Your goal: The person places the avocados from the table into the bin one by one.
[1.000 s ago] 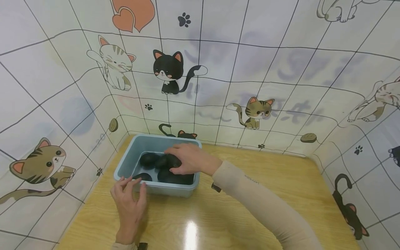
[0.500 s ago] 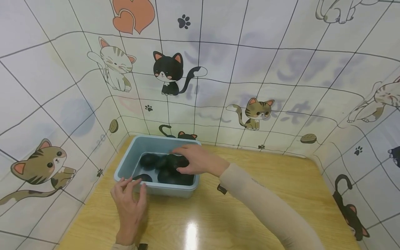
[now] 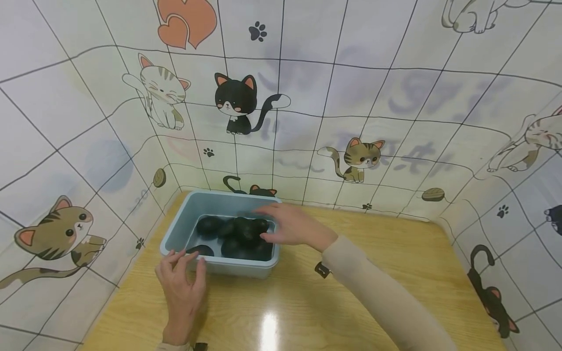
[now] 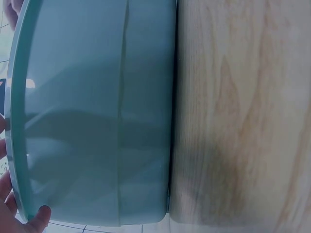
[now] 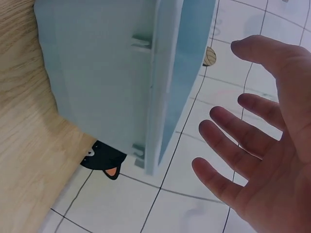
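Observation:
A light blue plastic bin stands on the table, with several dark, smooth, rounded avocado-like things inside. Some are heaped at its right side; one lies by the front wall, partly hidden by the rim. My left hand holds the front rim near the left corner, fingertips over the edge and thumb on the outer wall. Over the bin's right end is my right hand, its fingers spread and loosely bent. The right wrist view shows nothing in that hand, apart from the rim.
The wooden table runs out to the right and front of the bin. Behind and on both sides hang white sheets with grid lines and printed cats. The bin's back left corner is close to the sheets.
My right hand has drawn right, off the dark rounded things, which now show more fully at the bin's right side. The left hand stays at the rim.

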{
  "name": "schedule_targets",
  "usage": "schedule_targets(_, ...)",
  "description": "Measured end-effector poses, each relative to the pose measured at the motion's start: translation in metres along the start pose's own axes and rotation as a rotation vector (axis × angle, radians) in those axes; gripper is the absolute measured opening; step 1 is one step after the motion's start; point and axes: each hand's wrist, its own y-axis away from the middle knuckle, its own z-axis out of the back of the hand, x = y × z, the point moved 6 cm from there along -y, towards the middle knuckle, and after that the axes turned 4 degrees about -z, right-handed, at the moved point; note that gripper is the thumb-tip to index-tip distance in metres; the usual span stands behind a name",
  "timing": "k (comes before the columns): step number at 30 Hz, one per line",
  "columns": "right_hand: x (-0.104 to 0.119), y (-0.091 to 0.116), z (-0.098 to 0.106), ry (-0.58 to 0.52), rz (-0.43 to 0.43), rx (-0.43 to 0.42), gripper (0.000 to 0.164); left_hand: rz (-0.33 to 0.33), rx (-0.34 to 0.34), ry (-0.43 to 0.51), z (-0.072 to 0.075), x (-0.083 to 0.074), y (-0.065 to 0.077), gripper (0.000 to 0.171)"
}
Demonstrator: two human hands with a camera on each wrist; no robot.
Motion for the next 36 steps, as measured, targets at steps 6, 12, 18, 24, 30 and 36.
schedule_targets(6, -0.014, 0.014, -0.001, -0.138, -0.059, -0.029, 0.064, 0.015, 0.022, 0.001, -0.001, 0.002, 0.0, 0.022)
schedule_targets(12, -0.028, 0.026, -0.003, -0.209, -0.11, -0.073, 0.065, -0.001, 0.0, 0.003, -0.001, 0.002, -0.001, 0.02)
schedule_targets(18, -0.043, 0.043, -0.01, -0.321, -0.183, -0.129, 0.063, -0.004, 0.005, 0.003, -0.001, 0.002, 0.0, 0.02)
schedule_targets(24, -0.056, 0.064, -0.016, -0.42, -0.25, -0.187, 0.059, -0.01, 0.006, 0.009, -0.003, 0.003, 0.0, 0.022)
schedule_targets(30, -0.065, 0.082, -0.025, -0.498, -0.298, -0.233, 0.059, -0.005, 0.015, 0.009, -0.004, 0.003, 0.0, 0.022)
schedule_targets(36, -0.073, 0.098, -0.035, -0.575, -0.348, -0.28, 0.057, -0.04, -0.03, 0.028, -0.002, 0.001, 0.0, 0.02)
